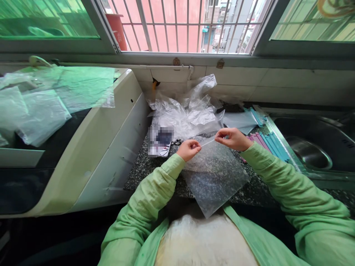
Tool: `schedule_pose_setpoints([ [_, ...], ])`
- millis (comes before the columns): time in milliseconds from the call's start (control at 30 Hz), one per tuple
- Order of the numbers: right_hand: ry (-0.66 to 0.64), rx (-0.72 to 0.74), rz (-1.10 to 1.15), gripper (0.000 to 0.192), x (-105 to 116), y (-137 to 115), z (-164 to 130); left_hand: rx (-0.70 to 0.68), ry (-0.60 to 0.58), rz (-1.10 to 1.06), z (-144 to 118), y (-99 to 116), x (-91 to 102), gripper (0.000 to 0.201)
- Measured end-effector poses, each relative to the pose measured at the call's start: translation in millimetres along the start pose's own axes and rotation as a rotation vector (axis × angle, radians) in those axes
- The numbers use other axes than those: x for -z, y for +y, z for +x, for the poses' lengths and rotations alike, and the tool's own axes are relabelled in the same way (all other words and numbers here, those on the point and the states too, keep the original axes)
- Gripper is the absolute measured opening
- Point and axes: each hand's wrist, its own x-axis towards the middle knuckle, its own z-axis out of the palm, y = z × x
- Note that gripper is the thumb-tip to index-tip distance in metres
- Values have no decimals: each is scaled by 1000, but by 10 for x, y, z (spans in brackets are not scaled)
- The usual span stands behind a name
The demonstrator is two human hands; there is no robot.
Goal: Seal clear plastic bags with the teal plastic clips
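Clear plastic bag held up over the near edge of the desk, top edge stretched between both hands; left hand fingers pinched shut on the left end of that edge, right hand fingers pinched on the right end. Heap of crumpled clear bags toward the far edge, coloured strips along the right edge beside the sink
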Motion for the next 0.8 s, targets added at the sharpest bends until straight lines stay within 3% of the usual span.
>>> schedule_pose_setpoints([
  [167,1,19,0,23,20,-25,-7,-127,67,131,9,22,-6,16],
  [233,0,20,1,23,16,-26,-7,-145,69,118,17,39,-18,10],
  [800,15,71,-16,20,-40,38,21,-103,63,-17,37,87,-22,8],
])
